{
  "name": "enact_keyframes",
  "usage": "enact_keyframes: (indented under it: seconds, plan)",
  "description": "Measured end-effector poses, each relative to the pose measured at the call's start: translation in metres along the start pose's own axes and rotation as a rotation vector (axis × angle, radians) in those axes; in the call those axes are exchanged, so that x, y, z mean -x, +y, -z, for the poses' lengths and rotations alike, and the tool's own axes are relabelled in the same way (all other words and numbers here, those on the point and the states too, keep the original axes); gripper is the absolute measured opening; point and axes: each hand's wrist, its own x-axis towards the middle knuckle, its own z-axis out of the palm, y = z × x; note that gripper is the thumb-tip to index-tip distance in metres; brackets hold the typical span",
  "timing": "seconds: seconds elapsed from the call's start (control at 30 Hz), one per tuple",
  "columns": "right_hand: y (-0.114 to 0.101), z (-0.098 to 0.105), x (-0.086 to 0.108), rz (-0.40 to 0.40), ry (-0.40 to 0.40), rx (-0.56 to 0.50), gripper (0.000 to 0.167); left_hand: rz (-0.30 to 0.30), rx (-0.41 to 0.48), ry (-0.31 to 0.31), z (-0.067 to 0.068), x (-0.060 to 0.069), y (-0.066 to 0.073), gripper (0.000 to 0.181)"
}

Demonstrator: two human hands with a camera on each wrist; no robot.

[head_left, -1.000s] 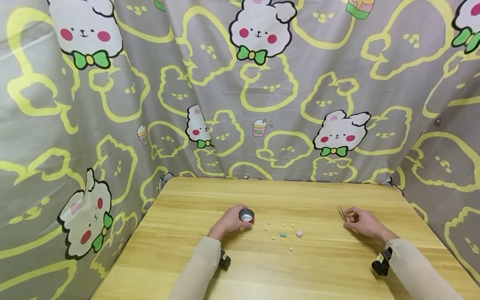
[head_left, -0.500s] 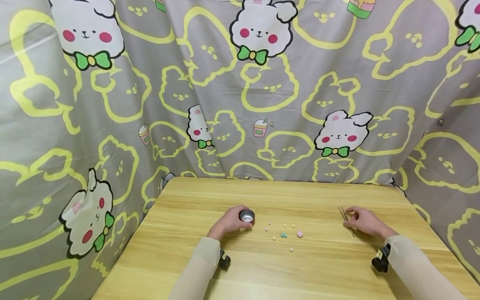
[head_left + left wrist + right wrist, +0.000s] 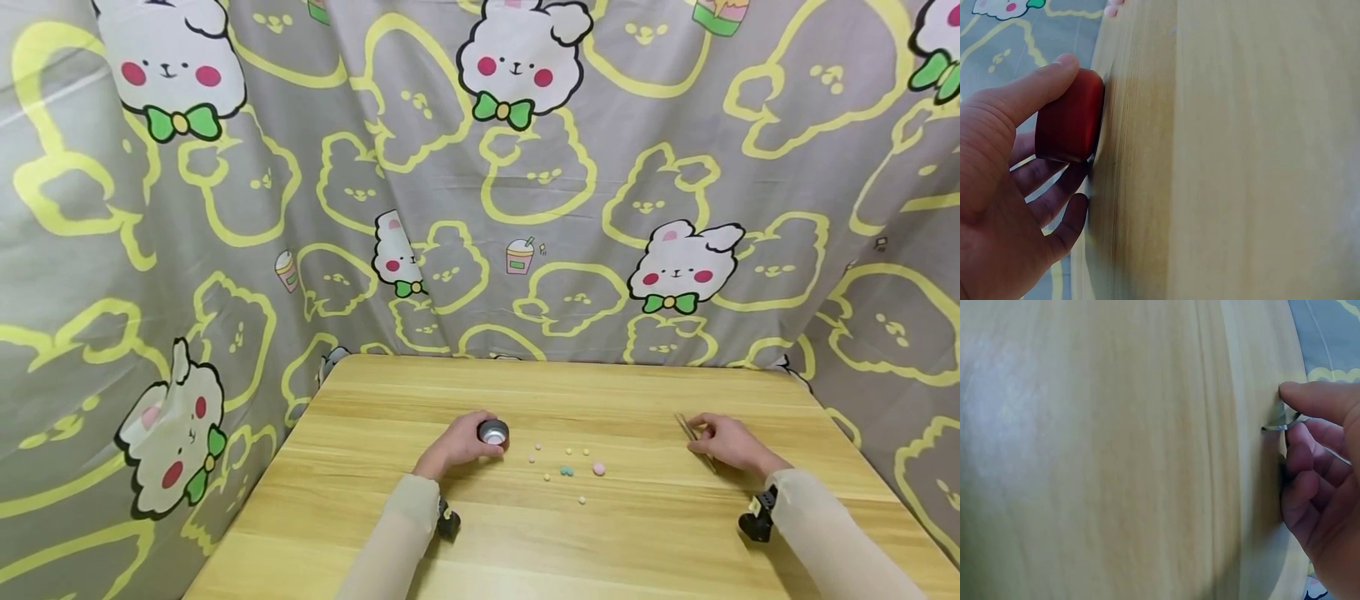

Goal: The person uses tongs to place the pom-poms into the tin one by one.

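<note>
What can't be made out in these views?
Head: left side of the cup, covered by the left hand.
Head: whether the beads have holes; too small.
Left wrist: the cup's inside, hidden by its wall.
Right wrist: part of the tweezers, behind the right hand.

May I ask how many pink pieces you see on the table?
3: one small pink piece right of the red cup, another small one just beyond it, a larger one right of the teal pieces.

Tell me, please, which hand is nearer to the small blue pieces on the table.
Left. The left hand, around the red cup, is a little left of the blue pieces; the right hand, holding the tweezers, is farther off to their right.
</note>
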Motion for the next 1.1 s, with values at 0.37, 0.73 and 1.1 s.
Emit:
enact_keyframes:
  seconds: [0.37,0.73,1.1]
  plan:
    - [0.007,-0.002,0.005,0.06,0.006,-0.012,0.033,-0.001,0.013,0.0,-0.006,0.001,-0.002,0.056]
    - [0.001,-0.002,0.008,0.127,-0.004,-0.001,0.024,0.005,0.013,-0.003,-0.003,0.0,-0.001,0.056]
    - [-0.02,0.003,0.015,0.114,-0.062,-0.035,0.01,-0.002,-0.01,0.001,-0.001,0.0,0.0,0.058]
